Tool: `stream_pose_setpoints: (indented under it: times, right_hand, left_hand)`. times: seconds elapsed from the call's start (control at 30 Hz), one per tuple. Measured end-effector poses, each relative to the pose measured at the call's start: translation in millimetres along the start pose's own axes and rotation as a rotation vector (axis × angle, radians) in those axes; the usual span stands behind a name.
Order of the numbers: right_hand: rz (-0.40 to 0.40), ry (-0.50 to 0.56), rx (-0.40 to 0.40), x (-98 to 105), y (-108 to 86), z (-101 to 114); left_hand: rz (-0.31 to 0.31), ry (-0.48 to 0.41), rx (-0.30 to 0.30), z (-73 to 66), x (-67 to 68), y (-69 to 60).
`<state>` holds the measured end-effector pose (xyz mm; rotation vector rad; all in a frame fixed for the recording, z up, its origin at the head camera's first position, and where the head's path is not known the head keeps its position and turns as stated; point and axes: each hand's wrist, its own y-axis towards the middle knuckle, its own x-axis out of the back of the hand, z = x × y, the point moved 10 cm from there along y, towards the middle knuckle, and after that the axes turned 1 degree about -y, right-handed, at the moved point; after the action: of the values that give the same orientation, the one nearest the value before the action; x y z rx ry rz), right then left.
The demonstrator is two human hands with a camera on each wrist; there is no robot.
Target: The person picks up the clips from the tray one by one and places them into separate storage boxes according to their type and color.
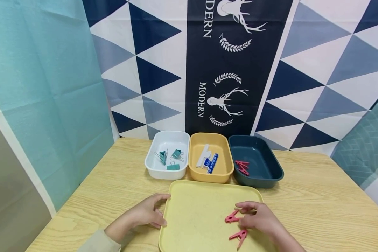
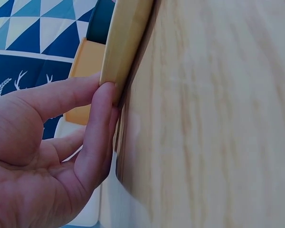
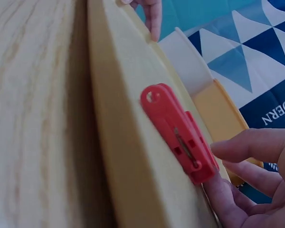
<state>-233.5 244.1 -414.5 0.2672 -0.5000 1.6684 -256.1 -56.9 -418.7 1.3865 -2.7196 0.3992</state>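
The left hand (image 1: 149, 211) touches the left rim of a yellow tray (image 1: 201, 203) with its thumb and fingers spread along the edge. In the left wrist view, its fingertips (image 2: 103, 90) rest against the rim. Over the tray's right part is the right hand (image 1: 258, 218), its thumb and fingers apart around one end of a red clothespin (image 1: 232, 217). A second red clothespin (image 1: 239, 237) lies just nearer on the tray. In the right wrist view, one red clothespin (image 3: 180, 135) shows large beside the fingers; whether they touch it I cannot tell.
Behind the tray stand three bins side by side: a white bin (image 1: 151, 164) with several teal binder clips (image 1: 173, 167), a yellow bin (image 1: 225, 140) with a white clip (image 1: 203, 155) and a blue clip (image 1: 212, 163), and a dark blue bin (image 1: 261, 157) with red clothespins (image 1: 242, 168).
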Motion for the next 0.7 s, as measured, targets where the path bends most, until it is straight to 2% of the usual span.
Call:
stream_pose_setpoints:
  times: [0.13,0.33,0.43,0.57,0.7]
  right_hand:
    - [-0.056,-0.112,0.038,0.8,2.9,4.3]
    - [-0.108,-0.114,0.019,1.4,3.6,4.1]
    - [-0.092,-0.063,0.022,0.9,2.9,3.7]
    - [-0.035,0.083,0.034,-1.0,1.1,3.9]
    - [-0.031,0.157,0.044,2.9,0.1,6.4]
  left_hand:
    - [0.003,-0.002,0.000,-0.9,-0.1,-0.6]
    - [-0.001,0.002,-0.008,-1.3,1.0,-1.7]
    - [-0.003,0.003,-0.010,-0.8,1.9,-2.4]
    - [-0.011,0.000,-0.004,0.9,2.4,-1.6]
    - [-0.012,-0.002,-0.003,1.7,2.3,-0.5]
